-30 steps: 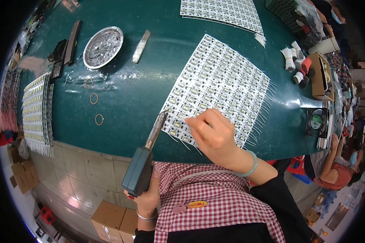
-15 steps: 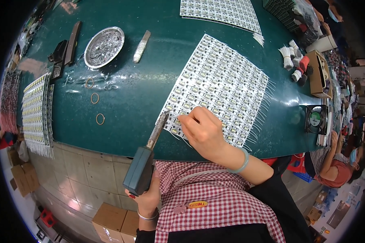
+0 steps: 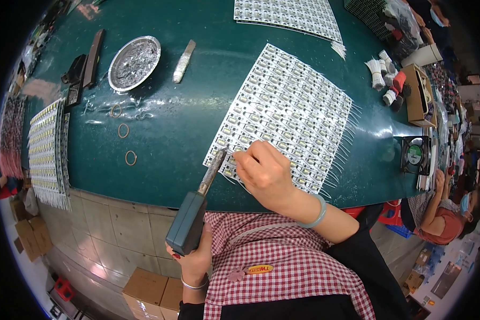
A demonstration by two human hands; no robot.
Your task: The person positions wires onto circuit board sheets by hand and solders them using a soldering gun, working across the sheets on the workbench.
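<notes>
My left hand (image 3: pixel 197 258) is wrapped round the dark blue-green handle of a soldering iron (image 3: pixel 186 224). Its long metal tip points up and away, meeting the left near part of a white sheet of LED boards (image 3: pixel 288 112). Over the sheet's near edge, my right hand (image 3: pixel 264 170) is closed in a pinch beside the tip. What the pinched fingers hold is hidden or too small to name. Thin white wires stick out along the sheet's right side.
A metal bowl (image 3: pixel 135 63) of silvery scraps stands far left near a wrapped blade-like tool (image 3: pixel 184 61) and copper-coloured rings (image 3: pixel 124 130). More board sheets lie at the far edge (image 3: pixel 288 18) and left (image 3: pixel 48 152). A small fan (image 3: pixel 415 154) stands right; another person (image 3: pixel 437 218) sits beyond.
The soldering iron has shifted slightly to the right, its tip now closer to my right fingertips. My right hand stays nearly in place, still pinched.
</notes>
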